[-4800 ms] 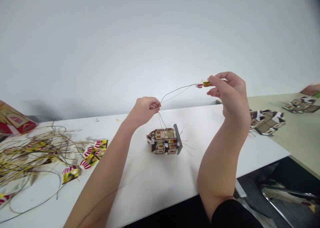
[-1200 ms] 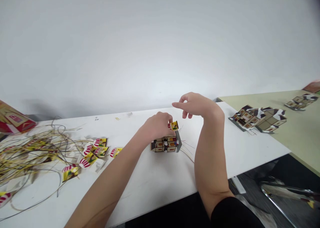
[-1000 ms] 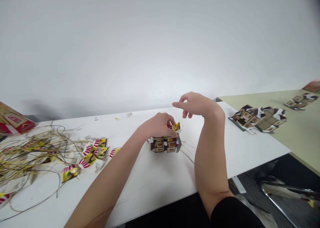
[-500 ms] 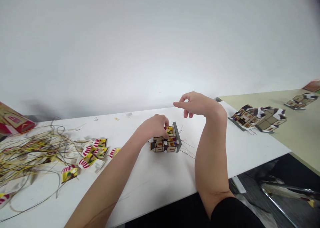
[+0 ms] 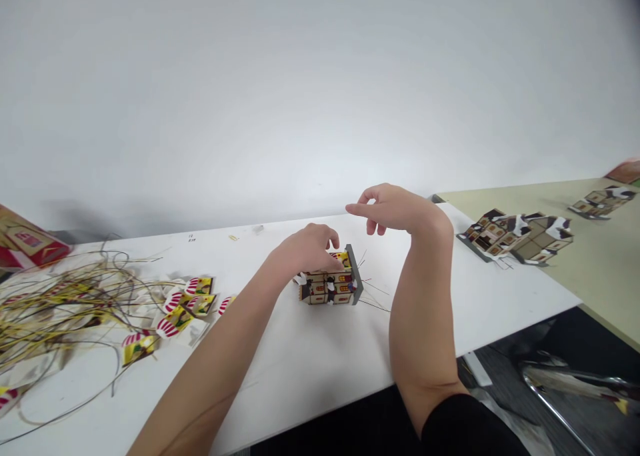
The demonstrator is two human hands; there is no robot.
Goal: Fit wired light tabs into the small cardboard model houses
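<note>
A small model house [image 5: 320,291] lies on its side on the white table [image 5: 280,369], its grey base facing right and thin wires coming out beneath it. My left hand [image 5: 313,248] rests over the upper side of the house, thumb against its wall near a yellow and red-striped piece [image 5: 345,259]. The fingers of that hand are curved and apart, with nothing gripped between them. Raised behind and to the right of the house, my right hand [image 5: 387,208] has its index finger stretched out and the others loosely bent, and it holds nothing.
Several striped yellow pieces [image 5: 175,321] with tangled wires [image 5: 65,309] cover the left of the table. A red box [image 5: 33,239] stands at the far left. More model houses [image 5: 493,235] sit at the right, another [image 5: 603,203] on the beige table [image 5: 600,263]. A white wall rises behind.
My left hand has shifted slightly up and its thumb has moved right along the house, with the fingers lifted off. My right hand has hardly moved.
</note>
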